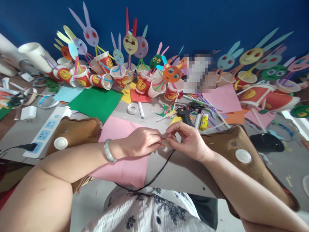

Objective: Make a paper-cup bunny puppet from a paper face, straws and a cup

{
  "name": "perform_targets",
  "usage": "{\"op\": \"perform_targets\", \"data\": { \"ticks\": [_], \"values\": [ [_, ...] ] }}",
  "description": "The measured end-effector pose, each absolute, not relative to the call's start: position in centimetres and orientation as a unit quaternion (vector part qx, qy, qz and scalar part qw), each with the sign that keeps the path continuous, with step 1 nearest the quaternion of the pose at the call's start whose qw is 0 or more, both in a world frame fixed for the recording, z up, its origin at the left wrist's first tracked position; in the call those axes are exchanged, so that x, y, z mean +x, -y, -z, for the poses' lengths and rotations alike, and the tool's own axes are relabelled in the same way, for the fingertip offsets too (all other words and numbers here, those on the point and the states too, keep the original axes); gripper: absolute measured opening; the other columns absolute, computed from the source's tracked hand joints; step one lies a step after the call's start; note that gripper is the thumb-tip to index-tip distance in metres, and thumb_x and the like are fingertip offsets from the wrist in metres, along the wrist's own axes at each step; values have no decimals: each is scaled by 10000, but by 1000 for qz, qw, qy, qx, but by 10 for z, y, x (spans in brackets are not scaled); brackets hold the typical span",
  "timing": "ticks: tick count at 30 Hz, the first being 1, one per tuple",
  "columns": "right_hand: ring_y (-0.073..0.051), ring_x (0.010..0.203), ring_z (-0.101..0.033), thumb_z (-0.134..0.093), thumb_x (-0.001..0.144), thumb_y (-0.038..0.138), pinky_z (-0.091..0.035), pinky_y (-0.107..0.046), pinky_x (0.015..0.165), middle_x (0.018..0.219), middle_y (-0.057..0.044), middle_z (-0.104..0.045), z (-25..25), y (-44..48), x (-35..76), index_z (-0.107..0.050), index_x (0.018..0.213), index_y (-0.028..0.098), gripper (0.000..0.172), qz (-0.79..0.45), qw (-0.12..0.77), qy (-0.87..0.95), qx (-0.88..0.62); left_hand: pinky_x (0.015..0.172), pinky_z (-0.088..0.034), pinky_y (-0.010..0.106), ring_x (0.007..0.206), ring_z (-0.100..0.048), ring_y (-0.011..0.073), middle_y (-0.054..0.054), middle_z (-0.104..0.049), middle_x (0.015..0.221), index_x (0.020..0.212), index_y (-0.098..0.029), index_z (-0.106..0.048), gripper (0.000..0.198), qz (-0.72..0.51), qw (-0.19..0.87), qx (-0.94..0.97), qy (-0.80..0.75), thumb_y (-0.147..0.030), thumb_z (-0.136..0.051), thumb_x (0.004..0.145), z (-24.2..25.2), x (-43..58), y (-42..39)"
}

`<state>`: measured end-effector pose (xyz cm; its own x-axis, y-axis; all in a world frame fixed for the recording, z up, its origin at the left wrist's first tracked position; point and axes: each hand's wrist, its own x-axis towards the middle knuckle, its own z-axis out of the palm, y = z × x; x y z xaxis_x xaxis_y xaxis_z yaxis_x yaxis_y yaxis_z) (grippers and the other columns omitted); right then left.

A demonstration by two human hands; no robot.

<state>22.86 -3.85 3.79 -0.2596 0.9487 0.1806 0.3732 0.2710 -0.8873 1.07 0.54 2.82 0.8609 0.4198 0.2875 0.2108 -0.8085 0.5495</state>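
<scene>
My left hand point(142, 141), with a pale bangle on its wrist, is closed with fingertips pinched together over the table. My right hand point(188, 140) faces it, thumb and forefinger pinched. Between the two sets of fingertips shows a small red strip point(164, 139), mostly covered by the fingers; its material is too small to tell. A thin yellowish and red sliver shows just below it. Under my left hand and forearm lies a pink paper sheet point(136, 167). A black cable point(160, 170) runs below my right hand.
Paper cups point(83, 76) with paper rabbit faces line the back. A glue gun point(184, 114), glue stick point(204, 121), tape roll point(132, 108) and green paper point(96, 101) lie ahead. Brown cushions point(79, 127) flank my arms; a power strip point(48, 130) is left, a mouse point(266, 142) right.
</scene>
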Motion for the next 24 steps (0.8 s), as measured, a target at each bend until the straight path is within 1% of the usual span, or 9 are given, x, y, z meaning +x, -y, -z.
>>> {"op": "perform_targets", "data": {
  "ticks": [3, 7, 10, 15, 17, 19, 22, 24],
  "values": [
    [-146, 670, -579, -684, 787, 177, -480, -296, 643, 779, -10, -638, -38, 38, 230, -620, 908, 217, 143, -361, 400, 688, -486, 747, -533, 280, 821, -681, 162, 79, -719, 932, 878, -139, -699, 158, -214, 296, 913, -184, -184, -559, 938, -29, 11, -4],
    [-143, 640, -571, -692, 777, 182, -489, -303, 640, 787, -13, -658, -40, 38, 230, -613, 913, 222, 162, -342, 393, 690, -503, 727, -517, 257, 800, -667, 143, 62, -720, 908, 879, -150, -699, 106, -243, 348, 885, -193, -153, -596, 900, -30, 12, -4],
    [-153, 648, -575, -701, 775, 198, -496, -311, 640, 799, -24, -667, -43, 38, 231, -616, 904, 224, 156, -328, 390, 687, -518, 720, -510, 254, 785, -660, 138, 49, -718, 870, 857, -156, -699, 99, -255, 381, 864, -210, -132, -605, 874, -32, 14, -4],
    [-166, 682, -586, -715, 777, 224, -503, -315, 661, 812, -32, -659, -45, 33, 240, -629, 916, 221, 163, -334, 421, 664, -519, 714, -505, 254, 768, -658, 134, 40, -724, 831, 808, -157, -700, 95, -251, 423, 834, -252, -107, -624, 836, -37, 16, -3],
    [-179, 723, -602, -712, 779, 236, -505, -320, 689, 826, -37, -667, -46, 31, 242, -649, 922, 218, 157, -345, 407, 672, -514, 707, -506, 253, 764, -658, 133, 42, -727, 838, 803, -156, -702, 90, -253, 425, 830, -257, -104, -632, 827, -36, 16, -3],
    [-183, 739, -610, -714, 777, 251, -501, -319, 698, 829, -40, -674, -47, 29, 241, -674, 897, 212, 132, -350, 371, 691, -512, 688, -503, 248, 747, -653, 130, 43, -724, 830, 800, -156, -700, 79, -256, 417, 834, -255, -108, -641, 823, -35, 16, -4],
    [-167, 699, -602, -720, 776, 271, -491, -305, 667, 790, -36, -674, -49, 29, 236, -692, 827, 198, 93, -366, 325, 707, -511, 662, -496, 238, 727, -648, 125, 48, -723, 829, 805, -150, -699, 78, -261, 402, 844, -242, -99, -643, 819, -32, 16, -4],
    [-156, 666, -589, -704, 799, 282, -478, -294, 638, 750, -31, -668, -50, 30, 232, -687, 778, 195, 92, -382, 311, 707, -508, 649, -494, 232, 722, -649, 121, 54, -727, 843, 811, -146, -700, 85, -261, 401, 845, -238, -88, -637, 818, -31, 16, -4]
  ]
}}
